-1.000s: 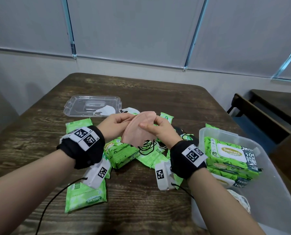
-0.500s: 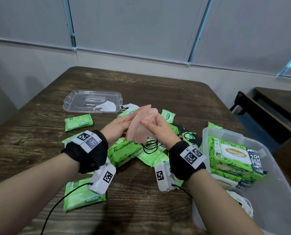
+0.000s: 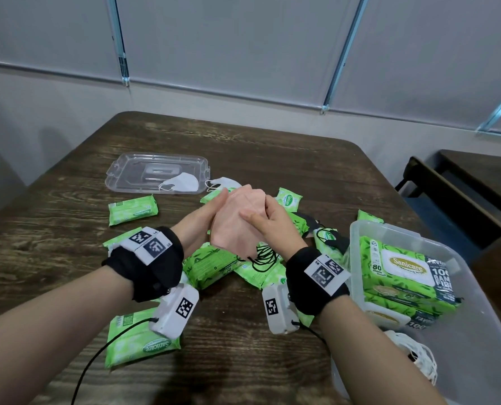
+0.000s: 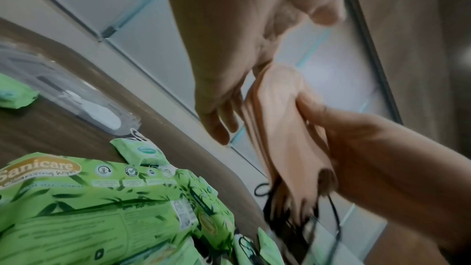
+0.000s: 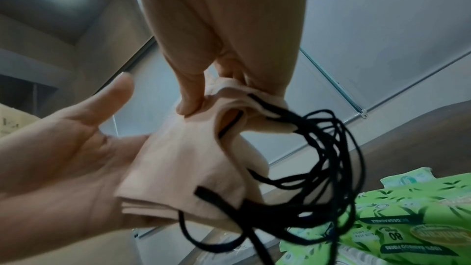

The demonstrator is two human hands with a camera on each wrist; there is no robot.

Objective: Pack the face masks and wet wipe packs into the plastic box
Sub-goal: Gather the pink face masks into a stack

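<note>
Inside plastic box [image 3: 477,372], Sanicare wipes [image 3: 404,270], "80 sheets"

plastic box [image 3: 357,238] cut off at right edge, mask loops [image 4: 300,217] blurred

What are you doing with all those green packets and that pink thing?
A person is packing a plastic box. Both the left hand and the right hand hold a stack of pink face masks above the table, black ear loops dangling. Big wipe packs are already in the box; small wipe packs lie scattered on the table.
</note>
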